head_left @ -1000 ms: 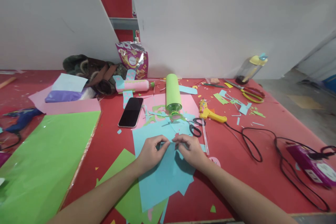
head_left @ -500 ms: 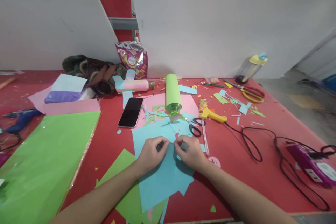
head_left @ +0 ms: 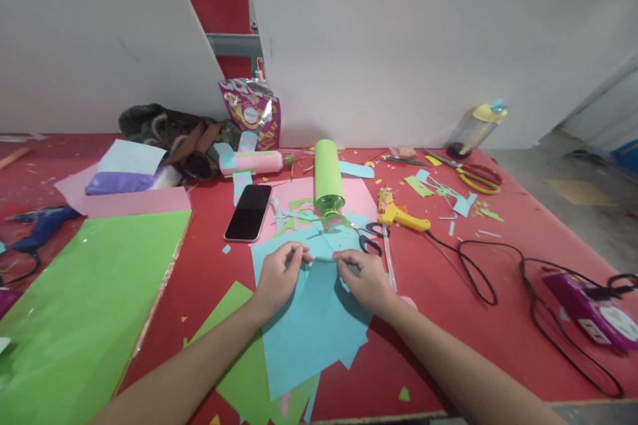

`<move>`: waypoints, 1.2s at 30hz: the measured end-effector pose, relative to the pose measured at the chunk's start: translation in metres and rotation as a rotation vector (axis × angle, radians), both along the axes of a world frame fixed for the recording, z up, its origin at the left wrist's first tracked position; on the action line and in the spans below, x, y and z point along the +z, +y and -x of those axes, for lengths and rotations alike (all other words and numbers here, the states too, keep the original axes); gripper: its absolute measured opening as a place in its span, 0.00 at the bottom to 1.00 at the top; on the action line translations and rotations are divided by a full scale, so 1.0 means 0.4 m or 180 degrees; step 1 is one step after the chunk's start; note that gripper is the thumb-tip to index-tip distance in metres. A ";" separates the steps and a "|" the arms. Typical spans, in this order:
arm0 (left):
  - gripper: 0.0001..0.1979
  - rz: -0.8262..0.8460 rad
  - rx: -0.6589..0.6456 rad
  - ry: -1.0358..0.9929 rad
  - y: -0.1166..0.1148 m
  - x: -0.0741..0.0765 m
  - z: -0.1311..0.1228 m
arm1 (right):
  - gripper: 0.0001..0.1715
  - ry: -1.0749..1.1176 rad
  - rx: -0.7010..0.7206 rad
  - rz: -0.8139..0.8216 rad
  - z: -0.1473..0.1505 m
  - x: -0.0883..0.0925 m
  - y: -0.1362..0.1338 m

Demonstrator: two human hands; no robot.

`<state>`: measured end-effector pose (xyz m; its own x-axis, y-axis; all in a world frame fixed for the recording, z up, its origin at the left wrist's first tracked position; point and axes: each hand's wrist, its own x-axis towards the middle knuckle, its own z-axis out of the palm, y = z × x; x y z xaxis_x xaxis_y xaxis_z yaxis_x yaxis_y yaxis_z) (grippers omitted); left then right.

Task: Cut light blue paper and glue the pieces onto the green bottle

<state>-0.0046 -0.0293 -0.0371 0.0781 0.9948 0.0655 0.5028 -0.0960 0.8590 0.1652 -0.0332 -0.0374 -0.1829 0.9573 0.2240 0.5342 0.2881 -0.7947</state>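
Observation:
Between my two hands is a small folded piece of light blue paper, held just above a larger blue sheet. My left hand pinches its left end with thumb and fingers together. At the other end, my right hand grips it in a pinch as well. Part of the piece is hidden by my fingertips. Beyond my hands lies a bottle wrapped in green paper, its neck toward me. Black-handled scissors rest to the right, and under the blue sheet there is green paper.
A yellow glue gun lies right, its cord running to a purple power strip. On the left are a phone, a pink-wrapped bottle and a large green pack. Red-handled shears sit near a clear bottle.
Both hands have moved slightly away from me, and the left has drawn a little to the left. More of the blue paper piece now shows between my fingertips.

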 end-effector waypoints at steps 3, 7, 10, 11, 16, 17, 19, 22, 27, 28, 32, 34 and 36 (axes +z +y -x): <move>0.10 -0.0171 -0.0054 0.0246 0.007 -0.012 0.003 | 0.10 -0.0030 0.0008 -0.0037 -0.001 -0.002 -0.001; 0.09 -0.0460 -0.0263 0.0655 0.010 -0.034 0.005 | 0.10 -0.0099 0.0065 -0.0161 -0.002 -0.005 -0.002; 0.11 -0.0566 -0.0413 0.0927 0.006 -0.046 0.007 | 0.10 -0.0161 0.0103 -0.0279 -0.002 -0.012 0.001; 0.12 -0.0581 -0.0454 0.1002 0.005 -0.048 0.008 | 0.11 -0.0182 0.0113 -0.0318 -0.002 -0.015 0.002; 0.09 -0.0625 -0.0517 0.1214 0.006 -0.052 0.011 | 0.11 -0.0284 0.0164 -0.0475 0.000 -0.025 0.005; 0.09 -0.0632 -0.0508 0.1229 0.007 -0.053 0.011 | 0.11 -0.0302 0.0179 -0.0501 0.000 -0.025 0.005; 0.07 -0.0650 -0.0475 0.1236 0.008 -0.053 0.010 | 0.11 -0.0334 0.0212 -0.0549 0.001 -0.024 0.005; 0.04 -0.0687 -0.0409 0.1197 0.007 -0.052 0.008 | 0.11 -0.0381 0.0250 -0.0602 0.001 -0.023 0.004; 0.03 -0.0806 -0.0202 0.0983 0.006 -0.045 0.007 | 0.11 -0.0465 0.0292 -0.0629 0.000 -0.025 0.003; 0.03 -0.0845 -0.0084 0.0913 0.007 -0.043 0.009 | 0.11 -0.0483 0.0302 -0.0626 -0.001 -0.025 0.003; 0.03 -0.1031 0.0645 0.0556 0.009 -0.032 0.022 | 0.11 -0.0536 0.0315 -0.0631 -0.003 -0.027 0.002; 0.03 -0.1081 0.0928 0.0342 0.010 -0.028 0.028 | 0.11 -0.0543 0.0305 -0.0649 -0.004 -0.029 0.002; 0.03 -0.1076 0.1083 0.0112 0.010 -0.027 0.030 | 0.11 -0.0533 0.0291 -0.0678 -0.005 -0.033 0.004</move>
